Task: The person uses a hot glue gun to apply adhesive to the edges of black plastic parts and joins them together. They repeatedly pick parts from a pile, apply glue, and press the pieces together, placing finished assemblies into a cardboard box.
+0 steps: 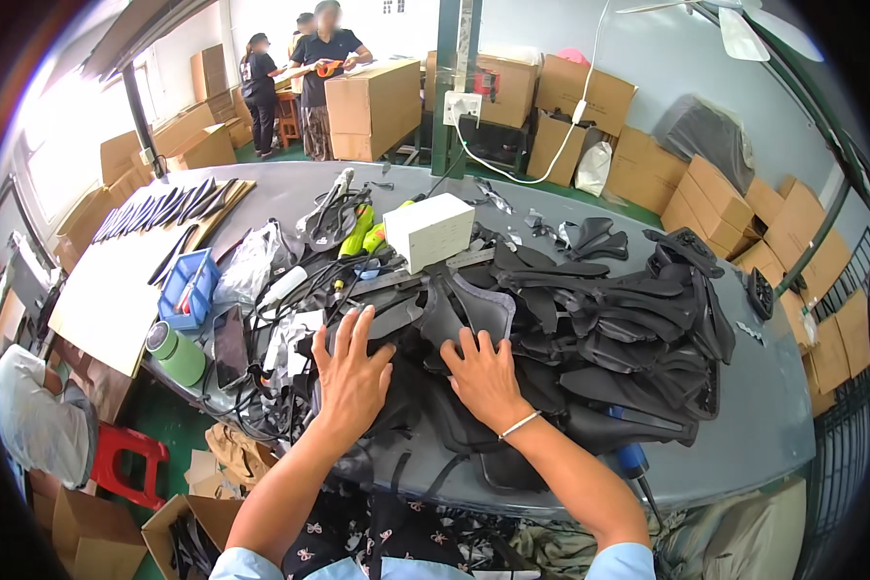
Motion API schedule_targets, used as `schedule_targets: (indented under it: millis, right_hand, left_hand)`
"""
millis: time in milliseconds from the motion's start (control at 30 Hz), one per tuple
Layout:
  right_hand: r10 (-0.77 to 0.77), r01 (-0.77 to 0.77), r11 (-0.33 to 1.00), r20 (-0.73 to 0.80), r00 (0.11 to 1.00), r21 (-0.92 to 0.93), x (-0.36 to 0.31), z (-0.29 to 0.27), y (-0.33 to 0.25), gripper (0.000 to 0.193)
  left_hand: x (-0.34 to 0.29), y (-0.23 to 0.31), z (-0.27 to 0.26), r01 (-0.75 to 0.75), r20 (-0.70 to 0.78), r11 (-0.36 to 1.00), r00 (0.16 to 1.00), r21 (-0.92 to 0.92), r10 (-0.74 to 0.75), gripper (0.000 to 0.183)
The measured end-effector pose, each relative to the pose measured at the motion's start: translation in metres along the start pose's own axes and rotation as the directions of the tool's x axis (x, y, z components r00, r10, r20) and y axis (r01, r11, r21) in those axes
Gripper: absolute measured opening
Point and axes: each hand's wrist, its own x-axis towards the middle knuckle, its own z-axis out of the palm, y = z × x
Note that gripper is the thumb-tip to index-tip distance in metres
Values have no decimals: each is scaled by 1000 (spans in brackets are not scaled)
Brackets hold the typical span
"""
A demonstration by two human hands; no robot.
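My left hand (352,379) has its fingers spread, palm down, over the black pieces near the middle of the table. It is nearest to a dark moulded strip (394,317). Just to the right, my right hand (483,383) lies with fingers apart, its fingertips at the lower edge of a black moulded panel (481,304) with a greyish rim. Neither hand grips anything. More black panels (425,391) lie under and between my hands. Beside my right hand is a large heap of curved black padded parts (619,324).
A white block (429,232) stands beyond my hands, near yellow-green tools (358,232). To the left are a phone (230,346), green bottle (175,353), blue bin (188,288) and a board (116,290) with black strips. A blue-handled tool (632,460) hangs at the front edge. People stand behind.
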Motion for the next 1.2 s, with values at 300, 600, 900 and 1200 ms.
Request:
schedule_targets:
  millis: [300,600,900,1200]
  right_hand:
    - [330,-275,941,-346,878,198,15,-51,70,34]
    - [803,83,-580,551,229,810,-48,-35,145,15]
    - [516,-502,-72,463,721,862,-20,-50,59,39]
    - [333,-332,943,-3,943,-21,21,23,129,37]
  left_hand:
    - [-24,5,-6,-38,4,986,999,-165,39,21]
    - [15,64,4,409,369,273,911,-871,-185,44]
    - [55,67,25,378,682,-618,626,-689,-378,40]
    - [61,-22,53,399,338,-88,619,-913,-709,48]
